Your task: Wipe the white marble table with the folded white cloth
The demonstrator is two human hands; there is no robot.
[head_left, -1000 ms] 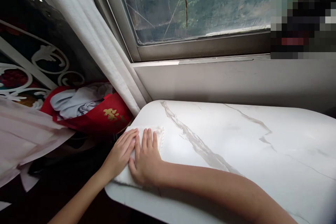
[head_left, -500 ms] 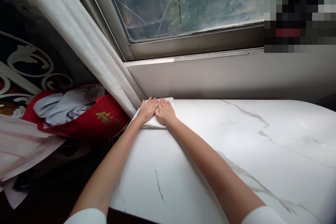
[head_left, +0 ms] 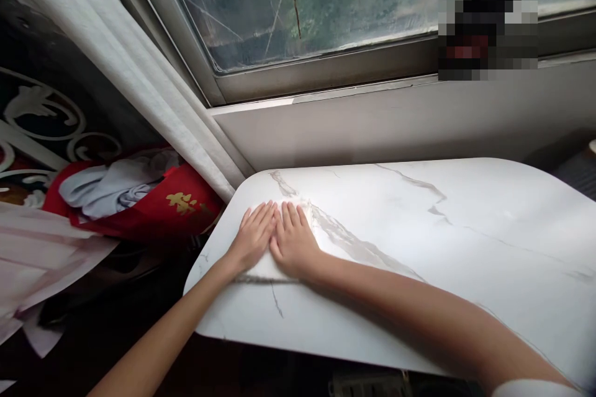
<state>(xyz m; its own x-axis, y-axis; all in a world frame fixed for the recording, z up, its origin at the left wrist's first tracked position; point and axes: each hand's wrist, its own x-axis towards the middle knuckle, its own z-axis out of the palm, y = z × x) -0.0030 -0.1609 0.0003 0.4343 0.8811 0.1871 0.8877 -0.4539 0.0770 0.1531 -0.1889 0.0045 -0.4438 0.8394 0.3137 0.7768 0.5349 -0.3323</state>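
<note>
A folded white cloth lies flat on the white, grey-veined tabletop, toward its left end. My left hand rests on it, palm down, fingers stretched out. Beside it, touching at the fingers and thumb, my right hand also presses flat on the cloth with fingers extended. Most of the cloth is covered by the two hands; its near edge and a strip at the right show.
Behind the table are a low wall and a window. A white curtain hangs at left, by a red bag holding grey cloth. A pixelated patch hides part of the window.
Both hands have drawn the cloth back from the table's far left corner, toward me. The camera view has shifted, and the table's rounded far left corner now shows.
</note>
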